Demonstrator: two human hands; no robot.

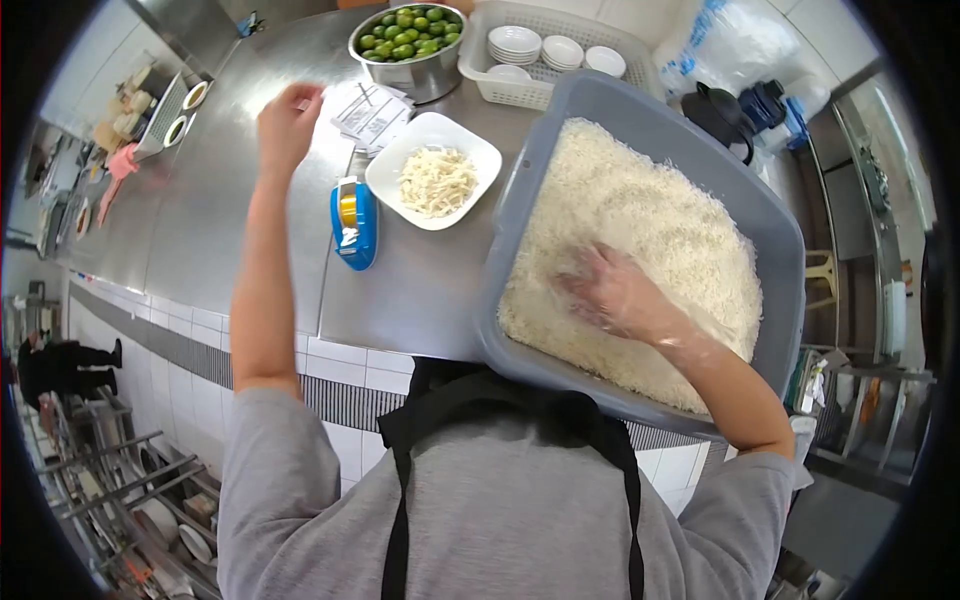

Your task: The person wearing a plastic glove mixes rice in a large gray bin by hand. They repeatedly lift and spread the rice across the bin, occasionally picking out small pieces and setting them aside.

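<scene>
My right hand (612,292), in a clear plastic glove, presses into a heap of white shredded noodles (640,240) inside a large grey tub (520,200) at the counter's front edge; its fingers are buried and curled in the strands. My left hand (287,125) is bare and raised over the steel counter (240,200), fingers loosely apart, holding nothing. It hovers left of a stack of papers (368,115). A square white plate (388,170) with a small pile of the same noodles sits between my hands.
A blue tape dispenser (354,222) lies beside the plate. A steel bowl of green limes (412,45) and a white basket (500,85) of small bowls stand at the back. Plastic bags (730,45) and a black jug (722,115) stand to the right.
</scene>
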